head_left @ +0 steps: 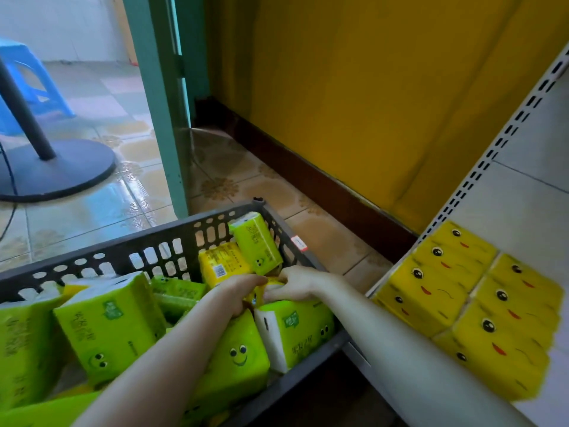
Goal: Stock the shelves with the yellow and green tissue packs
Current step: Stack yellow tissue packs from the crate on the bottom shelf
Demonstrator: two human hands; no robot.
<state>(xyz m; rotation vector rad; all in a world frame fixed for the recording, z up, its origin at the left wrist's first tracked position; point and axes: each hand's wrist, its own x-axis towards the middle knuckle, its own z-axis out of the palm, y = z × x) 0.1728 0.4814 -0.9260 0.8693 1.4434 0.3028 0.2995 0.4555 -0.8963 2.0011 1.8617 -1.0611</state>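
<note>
Plastic film, glossy and slightly crinkled, wraps every block-shaped tissue pack here. A dark grey basket (172, 241) of stiff plastic, its walls pierced with rounded slots, holds the loose stock. At least six green packs (110, 325) printed with smiling faces show in it, and two yellow ones: one with a barcode (223, 263) leans at the far wall, and one yellow pack (258, 294) is wedged low between green packs, mostly hidden.

Both hands are on that wedged pack. The left hand (243, 292) curls its fingers round its near side, and the right hand (297, 283) curls over its top, so it is gripped from two sides.

On the right, a white metal shelf (557, 392) with a slotted upright (492, 149) carries stacked yellow packs (505, 334) in two rows side by side; their exact count is unclear. The basket's right rim lies just beside the shelf edge. Beyond the basket, a strip of patterned tiled floor (246, 180) lies open up to the yellow wall (354, 87).
</note>
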